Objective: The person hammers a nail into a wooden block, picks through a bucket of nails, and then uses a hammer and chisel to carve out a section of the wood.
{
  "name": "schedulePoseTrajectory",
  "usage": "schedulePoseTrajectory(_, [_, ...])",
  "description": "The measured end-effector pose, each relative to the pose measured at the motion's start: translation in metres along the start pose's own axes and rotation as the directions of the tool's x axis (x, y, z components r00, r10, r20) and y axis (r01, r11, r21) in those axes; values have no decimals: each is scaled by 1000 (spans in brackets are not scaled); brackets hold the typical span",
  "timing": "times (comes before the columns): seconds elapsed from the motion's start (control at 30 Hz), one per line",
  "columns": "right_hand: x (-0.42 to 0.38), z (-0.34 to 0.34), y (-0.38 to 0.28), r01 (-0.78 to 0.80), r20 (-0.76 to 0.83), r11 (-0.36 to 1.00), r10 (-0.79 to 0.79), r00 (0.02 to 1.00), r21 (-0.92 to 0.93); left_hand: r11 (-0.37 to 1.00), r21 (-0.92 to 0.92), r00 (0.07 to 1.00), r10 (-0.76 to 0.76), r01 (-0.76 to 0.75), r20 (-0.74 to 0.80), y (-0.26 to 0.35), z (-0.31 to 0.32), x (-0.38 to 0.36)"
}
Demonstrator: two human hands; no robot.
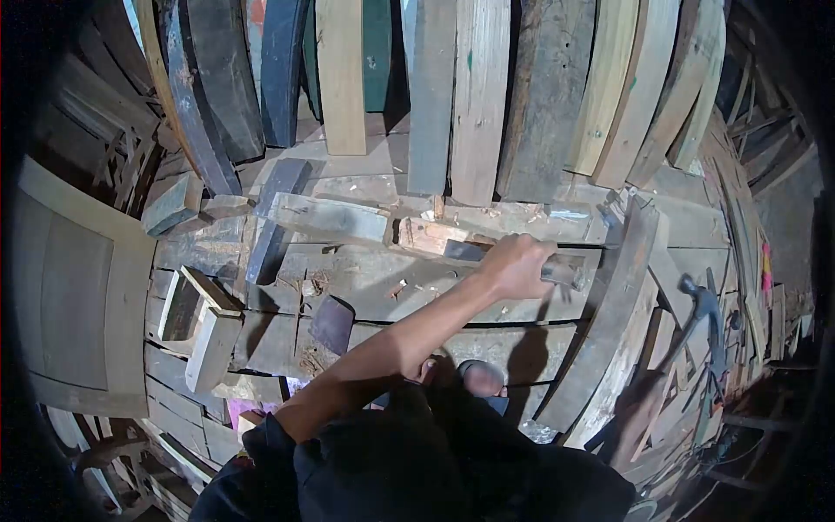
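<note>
My left hand [522, 266] reaches across to the right, its fingers wrapped round a chisel. The broad dark chisel blade [465, 250] points left and lies against the freshly cut, pale end of a piece of timber [424, 233]. Beyond my fist the chisel's handle end [567, 273] sticks out. Out to the right, dim and in shadow, my right hand [642, 393] is closed on the handle of a hammer. The hammer head [694, 287] is raised at the upper end. Its fingers are hard to make out.
Several upright planks [478, 104] stand along the back. A long board [609, 322] slants at the right. On the left are a small wooden frame [209, 322], loose blocks [330, 217] and a panelled door [78, 296]. Wood chips [397, 288] lie on the plank floor near my feet [481, 380].
</note>
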State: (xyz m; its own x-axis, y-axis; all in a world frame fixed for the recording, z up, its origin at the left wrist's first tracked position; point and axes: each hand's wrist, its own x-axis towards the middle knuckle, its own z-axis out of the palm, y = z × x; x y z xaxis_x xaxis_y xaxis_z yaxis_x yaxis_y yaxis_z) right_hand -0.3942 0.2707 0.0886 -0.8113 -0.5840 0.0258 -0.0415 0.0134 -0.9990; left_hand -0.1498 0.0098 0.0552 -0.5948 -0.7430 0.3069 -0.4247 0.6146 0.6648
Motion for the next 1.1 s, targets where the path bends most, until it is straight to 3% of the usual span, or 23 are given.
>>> schedulePoseTrajectory(0.03, [-14, 15, -23, 30, -70, 999, -28, 997, 30, 1000, 4, 1000, -7, 7, 10, 0, 0, 0])
schedulePoseTrajectory(0.07, [-9, 12, -24, 56, -20, 994, -54, 998, 91, 1000, 8, 1000, -16, 16, 17, 3, -3, 0])
schedulePoseTrajectory(0.13, [-20, 17, -17, 16, -102, 991, -3, 995, 134, 999, 17, 998, -30, 29, 48, 5, -6, -2])
schedulePoseTrajectory(0.17, [-25, 20, 7, 175, -124, 955, -209, 970, -241, 999, 32, 997, -38, 37, 63, 5, -4, -2])
schedulePoseTrajectory(0.27, [-51, 33, 66, 47, 29, 987, -44, 999, -153, 999, 26, 998, -41, 40, 52, 5, -1, -3])
schedulePoseTrajectory(0.33, [-61, 38, 57, 37, 362, 923, 113, 925, -382, 999, 29, 999, -30, 30, 12, 5, -1, -4])
schedulePoseTrajectory(0.43, [-55, 28, 35, -50, 186, 917, 133, 974, -396, 998, 58, 997, -28, 24, 71, 2, -1, -1])
schedulePoseTrajectory(0.47, [-44, 13, 19, -94, 219, 926, 184, 958, -365, 998, 63, 996, -30, 25, 88, 1, 0, -2])
schedulePoseTrajectory(0.57, [-7, -14, 7, 115, 5, 966, -117, 993, -231, 999, 41, 999, -7, 5, 39, -1, 6, -3])
schedulePoseTrajectory(0.6, [0, -19, 6, 182, -56, 968, -194, 979, -170, 999, 36, 999, -2, 0, 33, -1, 5, -3])
schedulePoseTrajectory(0.67, [15, -39, 14, 92, -47, 986, -86, 995, 142, 998, 36, 996, -56, 54, 75, 4, 2, -3])
schedulePoseTrajectory(0.73, [-3, 4, 20, 117, -329, 984, -156, 931, -134, 997, 54, 994, -53, 48, 99, 3, 5, -1])
schedulePoseTrajectory(0.83, [-49, 40, 61, 43, 18, 912, -39, 999, -408, 995, 70, 987, -84, 75, 137, 4, 2, 2])
schedulePoseTrajectory(0.87, [-59, 25, 107, 227, 275, 818, -88, 957, -528, 996, 58, 987, -70, 62, 146, 5, 3, 1])
schedulePoseTrajectory(0.9, [-74, 54, 51, -104, 374, 952, 211, 903, -287, 998, 27, 990, -61, 58, 124, -2, 6, -2])
schedulePoseTrajectory(1.0, [-69, 36, 55, -118, 221, 922, 210, 952, -369, 993, 101, 988, -75, 61, 135, 3, 3, 0])
schedulePoseTrajectory(1.1, [-42, -3, 41, -194, 59, 952, 213, 975, -236, 991, 105, 981, -104, 87, 165, -1, 8, -2])
